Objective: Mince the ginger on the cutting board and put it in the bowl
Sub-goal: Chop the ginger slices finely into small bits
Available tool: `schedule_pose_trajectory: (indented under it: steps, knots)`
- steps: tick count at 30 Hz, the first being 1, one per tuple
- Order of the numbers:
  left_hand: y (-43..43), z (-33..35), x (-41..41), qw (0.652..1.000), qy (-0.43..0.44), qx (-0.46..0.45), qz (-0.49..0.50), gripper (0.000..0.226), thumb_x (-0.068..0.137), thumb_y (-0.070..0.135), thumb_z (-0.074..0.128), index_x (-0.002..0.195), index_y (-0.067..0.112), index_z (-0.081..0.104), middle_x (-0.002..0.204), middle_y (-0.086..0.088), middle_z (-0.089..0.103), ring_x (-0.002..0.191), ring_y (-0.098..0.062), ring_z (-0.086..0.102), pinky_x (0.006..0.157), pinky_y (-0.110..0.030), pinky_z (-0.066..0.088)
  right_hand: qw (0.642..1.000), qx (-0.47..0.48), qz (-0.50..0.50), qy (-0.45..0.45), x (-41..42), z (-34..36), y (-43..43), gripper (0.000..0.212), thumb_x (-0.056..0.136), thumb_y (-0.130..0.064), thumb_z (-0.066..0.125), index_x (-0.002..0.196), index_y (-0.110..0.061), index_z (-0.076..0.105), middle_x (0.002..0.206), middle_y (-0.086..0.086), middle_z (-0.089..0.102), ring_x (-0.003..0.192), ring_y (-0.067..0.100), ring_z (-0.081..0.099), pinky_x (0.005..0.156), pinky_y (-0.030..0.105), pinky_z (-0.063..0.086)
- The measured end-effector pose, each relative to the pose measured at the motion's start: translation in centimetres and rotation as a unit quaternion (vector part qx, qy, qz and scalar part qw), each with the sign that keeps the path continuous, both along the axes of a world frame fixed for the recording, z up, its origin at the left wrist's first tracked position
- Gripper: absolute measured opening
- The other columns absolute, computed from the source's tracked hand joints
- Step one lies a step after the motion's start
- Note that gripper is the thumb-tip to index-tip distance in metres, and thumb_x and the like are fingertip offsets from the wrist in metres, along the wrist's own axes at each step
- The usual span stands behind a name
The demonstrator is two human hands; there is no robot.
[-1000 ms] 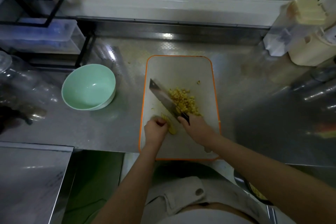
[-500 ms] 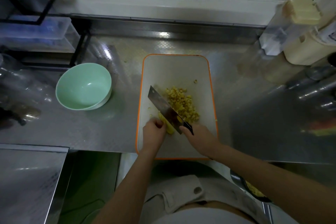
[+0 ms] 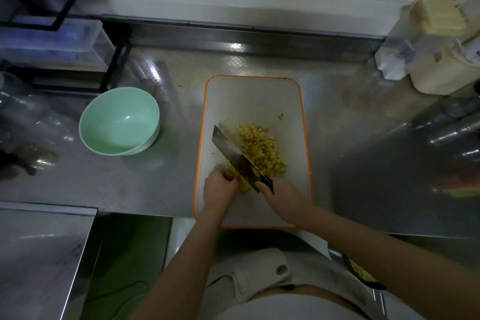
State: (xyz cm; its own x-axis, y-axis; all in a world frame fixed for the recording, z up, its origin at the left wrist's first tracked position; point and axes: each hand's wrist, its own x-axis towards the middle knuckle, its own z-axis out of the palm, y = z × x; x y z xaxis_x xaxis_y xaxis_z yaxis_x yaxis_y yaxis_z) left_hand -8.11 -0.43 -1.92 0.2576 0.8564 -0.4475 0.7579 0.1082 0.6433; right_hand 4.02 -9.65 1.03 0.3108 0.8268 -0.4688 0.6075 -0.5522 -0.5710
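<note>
Both hands are closed on their work; mincing looks mostly done. The bowl (image 3: 119, 119), left on the bench (image 3: 155, 184), holds no ginger. On the board (image 3: 249, 96) the left hand (image 3: 219, 188) curls round the last stub (image 3: 243, 186); the knife (image 3: 228, 148) slants across it, handle gripped by the right hand (image 3: 283, 197). The chopped pile (image 3: 262, 148) lies right of the blade, not yet transferred.

Mostly hidden: ginger piece (image 3: 243, 186), under left hand (image 3: 219, 189) and cleaver (image 3: 232, 154); handle (image 3: 268, 182) buried in right hand (image 3: 283, 196).
</note>
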Motion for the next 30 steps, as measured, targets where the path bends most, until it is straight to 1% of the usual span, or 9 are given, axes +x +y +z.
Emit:
schedule_pose_trajectory:
  steps: [3,8,10,13,16,19,23,26,30]
  knots:
    - [0.2,0.0,0.1,1.000,0.006,-0.006,-0.002,0.017,0.082,0.015,0.059,0.065,0.011,0.058,0.057,0.004,0.049,0.061,-0.014,0.048,0.046,-0.021,0.028,1.000,-0.020,0.008,0.004,0.2,0.1,0.2,0.034,0.098,-0.037,0.041,0.074,-0.014,0.049,0.059,-0.004,0.042,0.051,0.007,0.041,0.044,0.019,0.026]
    - [0.3,-0.2,0.1,1.000,0.008,-0.010,0.002,0.018,0.082,0.013,0.059,0.064,0.012,0.056,0.057,0.004,0.048,0.059,-0.013,0.047,0.045,-0.019,0.027,0.999,-0.028,0.017,0.013,0.4,0.1,0.7,0.035,0.098,-0.038,0.041,0.077,-0.011,0.050,0.058,-0.003,0.042,0.050,0.009,0.040,0.044,0.020,0.027]
    - [0.3,-0.2,0.1,1.000,0.010,-0.010,-0.001,0.017,0.082,0.014,0.059,0.066,0.012,0.056,0.058,0.005,0.047,0.057,-0.009,0.045,0.046,-0.019,0.028,0.999,-0.027,0.014,0.013,0.3,0.0,0.9,0.036,0.098,-0.038,0.042,0.074,-0.012,0.049,0.058,-0.002,0.043,0.049,0.010,0.042,0.044,0.022,0.029]
    - [0.3,-0.1,0.2,1.000,0.009,-0.009,0.001,0.018,0.081,0.012,0.059,0.063,0.011,0.056,0.057,0.003,0.047,0.059,-0.014,0.046,0.049,-0.025,0.030,1.000,-0.018,0.009,0.009,-0.2,-0.7,0.9,0.037,0.098,-0.036,0.043,0.065,-0.018,0.044,0.057,-0.002,0.043,0.048,0.010,0.041,0.044,0.024,0.030]
    - [0.2,0.0,0.2,1.000,0.010,-0.014,0.001,0.024,0.079,0.011,0.059,0.056,0.014,0.052,0.055,0.002,0.047,0.058,-0.015,0.046,0.050,-0.025,0.030,1.000,-0.008,0.014,-0.004,-0.9,-1.9,0.5,0.033,0.098,-0.036,0.042,0.075,-0.014,0.046,0.058,-0.004,0.041,0.049,0.008,0.039,0.045,0.023,0.028]
    - [0.1,0.0,0.1,1.000,0.009,-0.012,0.003,0.014,0.080,0.013,0.059,0.067,0.009,0.062,0.065,-0.002,0.056,0.065,-0.016,0.051,0.057,-0.025,0.034,1.000,0.007,0.008,0.015,-0.3,-2.2,0.5,0.032,0.098,-0.036,0.043,0.074,-0.016,0.046,0.059,-0.006,0.042,0.050,0.006,0.040,0.044,0.018,0.025]
    - [0.0,0.1,-0.1,1.000,0.003,-0.012,0.011,0.012,0.081,0.014,0.059,0.072,0.009,0.066,0.072,-0.004,0.061,0.067,-0.013,0.052,0.059,-0.024,0.036,0.999,0.024,0.005,0.043,1.0,-1.6,0.9,0.037,0.098,-0.032,0.045,0.062,-0.025,0.038,0.057,-0.007,0.039,0.049,0.003,0.036,0.045,0.017,0.032]
    - [-0.1,0.3,-0.2,1.000,0.010,-0.003,0.007,0.013,0.082,0.015,0.059,0.072,0.009,0.065,0.073,-0.006,0.062,0.069,-0.015,0.053,0.060,-0.024,0.036,0.999,0.040,-0.001,0.037,0.5,-2.0,1.5,0.034,0.097,-0.035,0.045,0.072,-0.013,0.054,0.061,-0.003,0.048,0.053,0.009,0.045,0.047,0.017,0.032]
    - [-0.5,0.5,-0.2,1.000,0.009,0.008,0.005,0.016,0.085,0.016,0.058,0.070,0.012,0.056,0.062,0.006,0.050,0.061,-0.010,0.048,0.048,-0.018,0.029,0.997,0.053,-0.017,0.045,0.1,-1.4,2.2,0.033,0.098,-0.033,0.044,0.081,-0.007,0.054,0.057,-0.006,0.041,0.049,0.005,0.038,0.042,0.018,0.027]
